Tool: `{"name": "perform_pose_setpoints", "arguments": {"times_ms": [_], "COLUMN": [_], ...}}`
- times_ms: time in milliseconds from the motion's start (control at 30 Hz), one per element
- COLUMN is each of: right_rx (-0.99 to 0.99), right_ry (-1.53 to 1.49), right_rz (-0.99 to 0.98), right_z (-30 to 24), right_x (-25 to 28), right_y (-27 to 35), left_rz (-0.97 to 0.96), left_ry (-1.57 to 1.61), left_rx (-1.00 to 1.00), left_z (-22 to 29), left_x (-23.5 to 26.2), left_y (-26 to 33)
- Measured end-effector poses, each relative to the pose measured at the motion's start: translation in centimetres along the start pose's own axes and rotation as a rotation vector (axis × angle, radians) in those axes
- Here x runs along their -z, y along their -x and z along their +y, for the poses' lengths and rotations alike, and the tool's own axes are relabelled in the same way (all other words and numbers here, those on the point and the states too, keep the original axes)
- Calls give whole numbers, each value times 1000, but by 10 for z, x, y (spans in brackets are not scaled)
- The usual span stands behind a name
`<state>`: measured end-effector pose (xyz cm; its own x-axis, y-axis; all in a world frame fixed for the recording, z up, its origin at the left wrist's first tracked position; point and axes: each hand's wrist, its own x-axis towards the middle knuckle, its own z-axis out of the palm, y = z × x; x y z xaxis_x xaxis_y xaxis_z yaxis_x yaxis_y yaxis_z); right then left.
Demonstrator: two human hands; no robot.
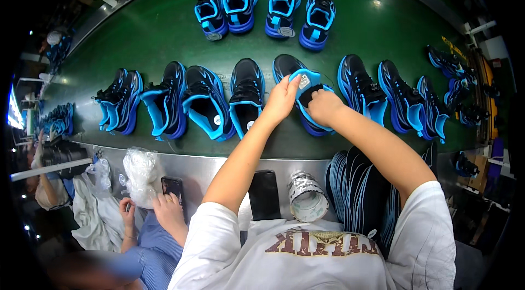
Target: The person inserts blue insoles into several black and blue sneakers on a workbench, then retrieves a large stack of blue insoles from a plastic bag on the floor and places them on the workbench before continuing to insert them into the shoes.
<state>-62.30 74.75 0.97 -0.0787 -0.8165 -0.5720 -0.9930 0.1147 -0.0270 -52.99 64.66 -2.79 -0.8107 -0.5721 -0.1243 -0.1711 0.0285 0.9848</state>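
A black sneaker with bright blue lining lies in front of me in the near row, toe pointing away. My left hand pinches its raised blue tongue, which carries a small pale label. At the shoe's opening, my right hand is curled with its fingertips down inside; the shoe hides them and anything they hold. To the left stands a similar sneaker with its tongue pulled up and back, and to the right another sneaker.
More matching sneakers line the green belt, with two pairs farther back. Along the metal edge are a dark phone, a tape-wrapped cup and stacked black insole-like pieces. A co-worker's hand is at the left beside clear plastic.
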Motion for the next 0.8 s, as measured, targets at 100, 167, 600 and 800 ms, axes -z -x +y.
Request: {"name": "perform_pose_setpoints", "arguments": {"times_ms": [100, 167, 600, 800], "right_rx": [-11, 7, 71, 338], "right_ry": [-49, -41, 94, -41], "right_rz": [-249, -340, -378, -272], "right_z": [0, -1, 2, 10], "right_x": [15, 17, 28, 26], "right_y": [-9, -10, -18, 18], "left_rz": [-8, -11, 107, 462], "left_ry": [-9, 5, -129, -708], "left_rx": [5, -1, 59, -394], "left_z": [-6, -6, 25, 18], "left_x": [1, 0, -15, -5], "left_y": [-1, -1, -4, 1]}}
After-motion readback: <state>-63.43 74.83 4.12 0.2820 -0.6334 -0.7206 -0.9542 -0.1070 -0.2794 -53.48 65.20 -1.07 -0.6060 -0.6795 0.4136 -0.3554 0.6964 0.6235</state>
